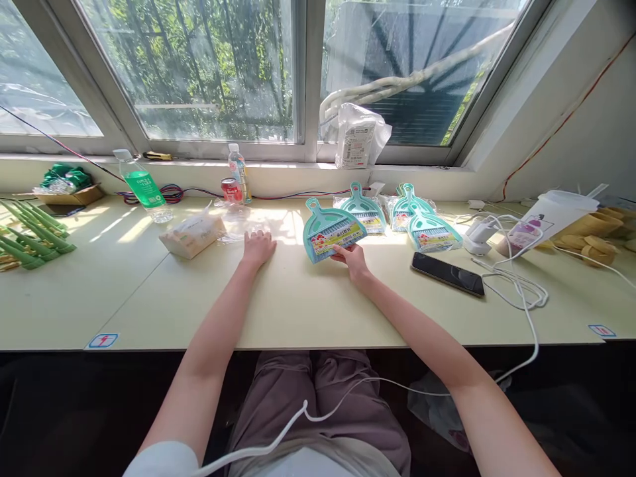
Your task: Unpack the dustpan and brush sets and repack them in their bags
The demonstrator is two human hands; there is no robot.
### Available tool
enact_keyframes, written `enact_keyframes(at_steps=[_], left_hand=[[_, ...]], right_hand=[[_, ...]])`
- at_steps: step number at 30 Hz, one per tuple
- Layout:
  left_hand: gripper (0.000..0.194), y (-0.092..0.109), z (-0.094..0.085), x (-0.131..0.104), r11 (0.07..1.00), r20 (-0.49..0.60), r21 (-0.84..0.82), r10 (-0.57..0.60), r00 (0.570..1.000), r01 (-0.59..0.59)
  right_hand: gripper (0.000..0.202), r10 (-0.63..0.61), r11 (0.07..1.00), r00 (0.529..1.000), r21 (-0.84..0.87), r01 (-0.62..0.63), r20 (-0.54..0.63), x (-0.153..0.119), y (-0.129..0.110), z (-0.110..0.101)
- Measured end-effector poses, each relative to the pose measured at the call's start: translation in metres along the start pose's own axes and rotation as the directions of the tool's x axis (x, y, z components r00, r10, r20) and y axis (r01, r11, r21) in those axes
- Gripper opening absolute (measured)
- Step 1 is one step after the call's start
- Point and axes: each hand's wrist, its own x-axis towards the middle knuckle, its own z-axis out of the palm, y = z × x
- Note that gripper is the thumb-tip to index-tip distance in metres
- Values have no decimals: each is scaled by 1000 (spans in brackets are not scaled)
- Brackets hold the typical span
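My right hand (354, 263) pinches the lower edge of a small teal dustpan-and-brush set (332, 232), which it holds tilted above the table with its printed label facing me. Crumpled clear plastic bag (233, 228) lies around the fingertips of my left hand (258, 248), which are curled down onto it at the tabletop. Beyond my right hand, more dustpan-and-brush sets lie in clear wrapping: one set (366, 213) just behind the held one, and others (431, 232) further right.
A tissue pack (193, 233), a green-labelled bottle (144, 187), a red can (231, 190) and a second bottle (239, 171) stand left. Right are a black phone (447, 273), a charger (479, 235) with white cables, and a tilted plastic cup (549, 222). Green bundles (34, 235) lie far left.
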Motion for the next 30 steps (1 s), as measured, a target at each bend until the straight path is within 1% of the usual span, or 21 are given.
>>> enact_keyframes(at_steps=[2,3,5,7,8,9,10,11,13,14,15,17,21,24,27,28,30], left_hand=[[41,6,-5,0,999,-39,-10,47,998,-47],[42,10,-8,0,998,-42,-29,53,998,-54],[43,17,-11,-1,997,-35,-73,30,999,-33],[35,19,-11,-2,995,-84,-95,-17,996,9],[35,19,-10,-3,995,-117,-96,-40,992,29],[41,18,-8,-3,995,-133,-94,-57,989,45],[47,17,-6,-4,994,-125,-93,-67,990,55],[48,15,-5,-4,993,-97,-96,-77,992,68],[34,13,-4,-4,990,-39,-117,-82,996,77],[26,13,-4,-4,989,-37,-130,-79,996,73],[24,13,-6,-4,987,-57,-142,-77,995,68],[26,14,-9,-4,985,-128,-162,-82,988,61],[28,13,-15,-5,979,-250,-179,-140,958,96],[29,12,-16,-6,979,-318,-173,-163,934,112],[30,14,-16,-8,980,-362,-185,-142,921,78],[30,16,-16,-8,978,-369,-199,-129,920,57],[31,20,-17,-10,970,-370,-245,-95,924,2]], right_hand=[[17,6,1000,1000,-12,-6,16,-1,0,1],[16,11,1000,1000,-17,-10,24,-1,-1,1],[17,26,999,999,-26,-24,44,-2,-2,2],[18,45,999,996,-28,-43,80,-3,-3,2],[20,58,998,993,-27,-56,100,-3,-3,2],[21,73,997,990,-26,-71,118,-2,-3,1],[21,93,995,986,-30,-90,138,-2,-2,0],[22,116,993,980,-37,-112,160,-1,-2,-1],[22,167,985,965,-66,-157,202,1,-2,-3],[21,190,981,956,-84,-175,223,2,-2,-4],[21,209,977,947,-102,-190,244,2,-2,-5],[20,241,968,930,-140,-209,278,3,-4,-6],[22,300,946,903,-215,-241,309,3,-11,-6],[22,294,947,918,-210,-242,268,3,-14,-7],[20,257,960,940,-170,-223,224,4,-12,-9],[20,246,964,943,-156,-214,226,4,-12,-9],[23,227,971,936,-135,-196,270,3,-10,-8]])
